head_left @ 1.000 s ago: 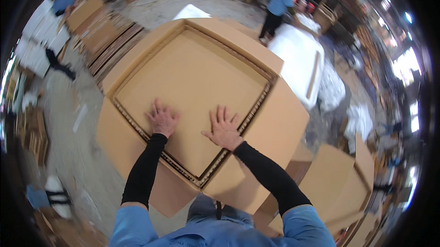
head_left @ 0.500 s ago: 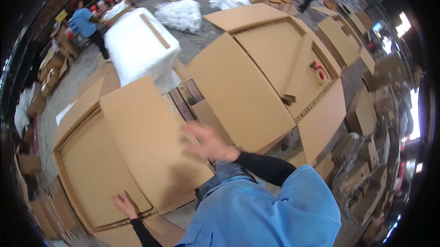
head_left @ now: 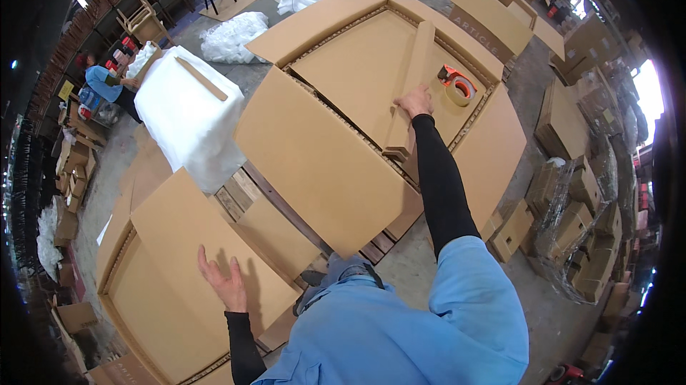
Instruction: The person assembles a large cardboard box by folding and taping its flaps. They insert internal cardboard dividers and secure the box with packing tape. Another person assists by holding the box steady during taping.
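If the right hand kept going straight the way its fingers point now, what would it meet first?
The right hand rests on a long cardboard strip lying in the open box. Its fingers point up along that strip, so it would probably just slide along it. The tape dispenser sits off to the side, seemingly outside that line.

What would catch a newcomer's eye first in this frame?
The big open flat cardboard box at centre, where the right hand rests on a long cardboard strip beside an orange tape dispenser. At lower left, the left hand lies flat on a flap of a second box. A white wrapped block sits behind.
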A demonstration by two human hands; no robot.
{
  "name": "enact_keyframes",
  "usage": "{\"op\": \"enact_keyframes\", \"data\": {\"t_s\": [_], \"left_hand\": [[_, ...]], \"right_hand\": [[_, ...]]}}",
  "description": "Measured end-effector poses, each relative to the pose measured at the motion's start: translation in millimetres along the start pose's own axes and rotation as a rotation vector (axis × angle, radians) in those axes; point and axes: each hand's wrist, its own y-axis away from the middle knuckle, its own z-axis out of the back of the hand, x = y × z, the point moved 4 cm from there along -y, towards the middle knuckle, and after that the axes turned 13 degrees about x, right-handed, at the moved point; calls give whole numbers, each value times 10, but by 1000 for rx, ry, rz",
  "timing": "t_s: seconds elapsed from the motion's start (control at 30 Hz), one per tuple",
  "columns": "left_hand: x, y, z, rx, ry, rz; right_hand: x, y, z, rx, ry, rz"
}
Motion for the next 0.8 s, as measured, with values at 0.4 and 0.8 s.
{"op": "enact_keyframes", "data": {"t_s": [0.4, 0.8], "left_hand": [[199, 627, -394, 198, 89, 187], [270, 744, -407, 216, 213, 241]], "right_hand": [[-56, -69, 162, -4, 120, 63], [-564, -23, 406, 131, -903, 466]]}}
